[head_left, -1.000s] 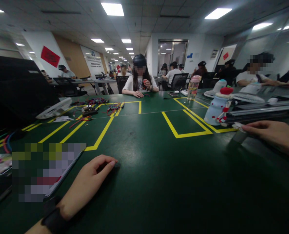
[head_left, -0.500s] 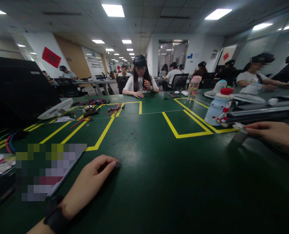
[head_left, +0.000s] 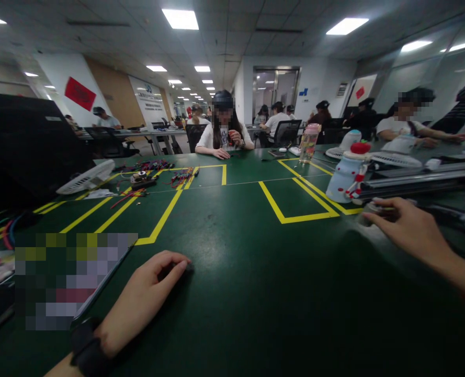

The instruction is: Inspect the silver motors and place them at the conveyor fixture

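Observation:
My left hand [head_left: 159,285] rests on the green table [head_left: 232,293], thumb and forefinger pinched together. A small dark thing [head_left: 190,267] shows at its fingertips, too small to name. Beside this hand lies a flat, blurred-out device [head_left: 102,280] that looks like a tablet or phone. On the right, my right hand [head_left: 410,228] has thumb and fingers curled round a small greyish thing [head_left: 367,217], smeared by motion. That hand is just in front of a light blue bottle [head_left: 340,178] with a red top.
Yellow tape [head_left: 310,217] marks areas on the table. Wires and small parts [head_left: 146,178] lie at the left, near a white fan [head_left: 87,178]. A pink-lidded bottle [head_left: 309,144] and metal rails [head_left: 412,180] stand at the right. Across the table sits a person [head_left: 224,131].
My right hand has come inward to the left and nearer, with more of its wrist showing. The greyish thing has moved left along with it. My left hand has stayed in place.

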Tool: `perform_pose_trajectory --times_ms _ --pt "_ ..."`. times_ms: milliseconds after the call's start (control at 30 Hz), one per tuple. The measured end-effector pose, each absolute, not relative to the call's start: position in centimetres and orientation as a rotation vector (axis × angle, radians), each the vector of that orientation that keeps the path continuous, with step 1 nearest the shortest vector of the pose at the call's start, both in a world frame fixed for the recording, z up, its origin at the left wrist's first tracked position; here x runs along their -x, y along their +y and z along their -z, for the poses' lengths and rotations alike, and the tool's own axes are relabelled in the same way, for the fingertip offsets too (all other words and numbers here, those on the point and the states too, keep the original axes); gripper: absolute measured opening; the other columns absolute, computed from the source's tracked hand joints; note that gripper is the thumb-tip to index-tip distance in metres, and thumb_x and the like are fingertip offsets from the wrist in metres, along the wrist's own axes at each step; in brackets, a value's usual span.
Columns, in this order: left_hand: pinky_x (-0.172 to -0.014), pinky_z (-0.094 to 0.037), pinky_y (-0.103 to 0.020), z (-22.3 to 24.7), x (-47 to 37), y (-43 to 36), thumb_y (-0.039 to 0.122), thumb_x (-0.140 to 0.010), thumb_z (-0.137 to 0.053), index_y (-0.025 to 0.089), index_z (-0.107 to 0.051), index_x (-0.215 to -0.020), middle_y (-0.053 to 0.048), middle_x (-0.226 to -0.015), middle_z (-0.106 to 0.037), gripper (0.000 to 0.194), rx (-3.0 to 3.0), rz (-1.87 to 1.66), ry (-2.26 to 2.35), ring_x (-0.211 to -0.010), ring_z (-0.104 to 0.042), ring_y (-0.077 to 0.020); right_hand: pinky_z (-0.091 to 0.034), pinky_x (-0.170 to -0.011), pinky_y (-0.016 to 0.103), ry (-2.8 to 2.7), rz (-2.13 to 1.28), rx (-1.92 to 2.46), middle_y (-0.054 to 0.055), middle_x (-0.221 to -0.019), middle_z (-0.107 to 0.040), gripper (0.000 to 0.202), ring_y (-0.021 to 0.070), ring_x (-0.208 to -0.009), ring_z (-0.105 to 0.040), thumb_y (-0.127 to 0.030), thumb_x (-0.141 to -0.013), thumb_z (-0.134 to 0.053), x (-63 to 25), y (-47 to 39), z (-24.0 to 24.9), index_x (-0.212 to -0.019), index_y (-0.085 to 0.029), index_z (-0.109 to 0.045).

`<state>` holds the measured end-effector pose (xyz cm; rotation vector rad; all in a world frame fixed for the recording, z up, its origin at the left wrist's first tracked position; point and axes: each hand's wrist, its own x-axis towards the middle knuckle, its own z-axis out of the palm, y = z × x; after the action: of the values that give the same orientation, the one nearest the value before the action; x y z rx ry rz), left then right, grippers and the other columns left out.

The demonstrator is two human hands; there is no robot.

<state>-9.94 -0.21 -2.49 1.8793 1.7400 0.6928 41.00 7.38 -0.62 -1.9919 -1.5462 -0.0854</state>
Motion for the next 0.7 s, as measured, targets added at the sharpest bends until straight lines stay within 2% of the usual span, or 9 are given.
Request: perform_pose_trajectory --times_ms 67,200,300,433,500,700 --pt "-0.083 -0.05 -0.036 2.1 8.6 -0.4 0.046 -0.088 -0.05 0.027 -0.064 -0.106 -0.003 -0.105 -0.067 0.03 -1.97 -0.704 1.693 -0.094 -0.062 -0.024 -0.047 -0.083 0.038 -1.506 -0.327 1.752 0.01 -0.109 -0.064 0.055 0.0249 -0.092 -0.062 -0.047 -0.066 -0.069 -36.6 6.4 -0.2 -0.112 -0.019 -0.06" --pt "-0.088 -0.049 -0.037 0.4 4.3 -1.2 0.039 -0.083 -0.061 0.031 -0.053 -0.124 -0.004 -0.123 -0.058 0.042 -2.188 -0.869 1.471 -0.105 -0.057 -0.0237 -0.049 -0.084 0.033 -1.292 -1.611 1.097 0.006 -0.108 -0.065 0.042 0.0161 -0.089 -0.063 -0.039 -0.075 -0.066 -26.3 3.5 -0.3 -0.111 -0.02 -0.057" --pt "-0.094 -0.047 -0.039 -0.6 1.5 -2.1 0.032 -0.074 -0.073 0.031 -0.053 -0.123 -0.005 -0.125 -0.058 0.053 -2.26 -1.036 1.242 -0.11 -0.055 -0.0248 -0.048 -0.081 0.027 -1.02 -2.152 0.732 0.005 -0.102 -0.065 0.032 0.0117 -0.086 -0.063 -0.038 -0.08 -0.062 -20.8 1.0 0.6 -0.105 -0.017 -0.06" --pt "-0.084 -0.053 -0.036 -0.6 0.0 -3.0 0.019 -0.073 -0.07 0.03 -0.063 -0.107 -0.005 -0.107 -0.067 0.036 -2.255 -1.112 1.047 -0.099 -0.062 -0.023 -0.045 -0.085 0.022 -0.835 -2.373 0.507 0.003 -0.098 -0.066 0.023 0.0098 -0.091 -0.063 -0.034 -0.082 -0.06 -18.0 -1.3 1.8 -0.098 -0.017 -0.063" --pt "-0.078 -0.055 -0.036 -0.4 0.0 -3.2 0.019 -0.074 -0.069 0.029 -0.065 -0.102 -0.005 -0.1 -0.069 0.031 -2.225 -1.108 1.047 -0.092 -0.065 -0.0224 -0.045 -0.087 0.022 -0.782 -2.423 0.483 0.003 -0.097 -0.066 0.023 0.0101 -0.094 -0.062 -0.033 -0.083 -0.06 -17.9 -1.7 2.3 -0.097 -0.016 -0.064" --pt "-0.076 -0.054 -0.032 -0.4 -0.1 -3.2 0.021 -0.071 -0.074 0.029 -0.068 -0.098 -0.001 -0.095 -0.071 0.028 -2.158 -1.115 1.095 -0.086 -0.065 -0.0195 -0.046 -0.091 0.027 -0.651 -2.432 0.529 0.004 -0.1 -0.065 0.027 0.0091 -0.088 -0.063 -0.036 -0.085 -0.058 -18.2 -2.3 3.3 -0.101 -0.015 -0.065"
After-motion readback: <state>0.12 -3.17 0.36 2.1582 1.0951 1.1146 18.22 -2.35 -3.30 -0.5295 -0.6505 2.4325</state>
